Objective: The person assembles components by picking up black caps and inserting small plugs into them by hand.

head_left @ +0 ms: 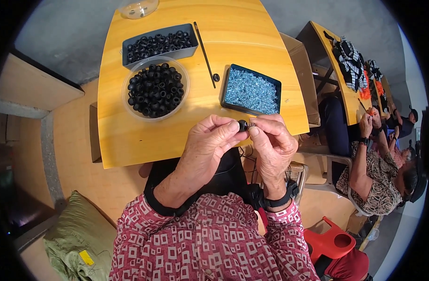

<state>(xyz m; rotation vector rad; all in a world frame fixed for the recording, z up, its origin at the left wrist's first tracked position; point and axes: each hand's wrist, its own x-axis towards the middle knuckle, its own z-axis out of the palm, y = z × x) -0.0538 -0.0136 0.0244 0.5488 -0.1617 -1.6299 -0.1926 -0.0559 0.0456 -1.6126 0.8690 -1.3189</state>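
My left hand [207, 138] pinches a small round black hollow part [243, 125] between thumb and fingertips, above the table's near edge. Against its side, my right hand [274, 145] pinches a tiny pale piece [252, 125], mostly covered by the fingers. A clear round bowl [125, 96] heaped with similar black parts is beyond my left hand. Behind the bowl, a grey tray [188, 51] holds more of them. Just past my right hand lies a dark tray [238, 109] full of small clear-bluish pieces.
On the yellow wooden table [205, 100] lie a thin black rod [205, 56] and one loose black part [216, 77]. A clear lid-like dish [139, 8] is at the far edge. Cardboard [301, 70] stands at the right; other people sit beyond. A green sack [78, 234] lies lower left.
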